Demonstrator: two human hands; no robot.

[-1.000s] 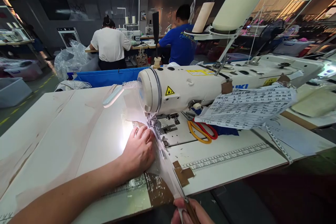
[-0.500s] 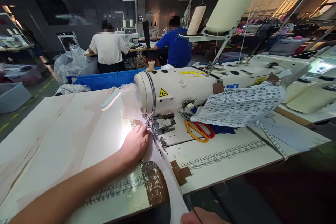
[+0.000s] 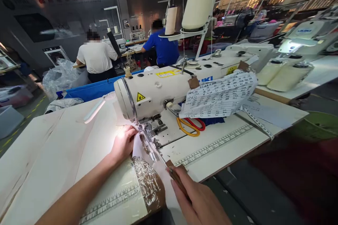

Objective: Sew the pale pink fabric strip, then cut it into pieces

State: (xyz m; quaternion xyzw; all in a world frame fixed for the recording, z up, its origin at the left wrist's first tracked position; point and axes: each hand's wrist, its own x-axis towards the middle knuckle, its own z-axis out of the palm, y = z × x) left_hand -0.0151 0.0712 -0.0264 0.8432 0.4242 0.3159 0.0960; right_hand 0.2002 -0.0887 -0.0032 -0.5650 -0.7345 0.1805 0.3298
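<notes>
My left hand (image 3: pixel 123 144) is beside the needle area of a white sewing machine (image 3: pixel 155 93), its fingers closed on thin white fabric (image 3: pixel 137 144). A strip of that fabric runs down over the table's front edge. My right hand (image 3: pixel 198 193), nearer to me, is closed round the brown handle of a slim awl-like tool (image 3: pixel 178 181). Its thin metal shaft points up toward the presser foot, over the fabric strip; whether the tip touches the cloth I cannot tell. Yellow- and red-handled scissors (image 3: pixel 188 126) lie right of the needle area, partly under paper.
A handwritten sheet (image 3: pixel 219 95) hangs against the machine. Measuring scales (image 3: pixel 216 146) run along the table front, with a tape measure (image 3: pixel 257 123) at right. Thread cones (image 3: pixel 200 3) stand above. Two people (image 3: pixel 95 56) sit at machines behind a blue cloth trough (image 3: pixel 92 89).
My right hand has come up from the bottom edge to the fabric strip, the slim tool now showing in it. My left hand remains by the needle. The whole view has shifted and tilted.
</notes>
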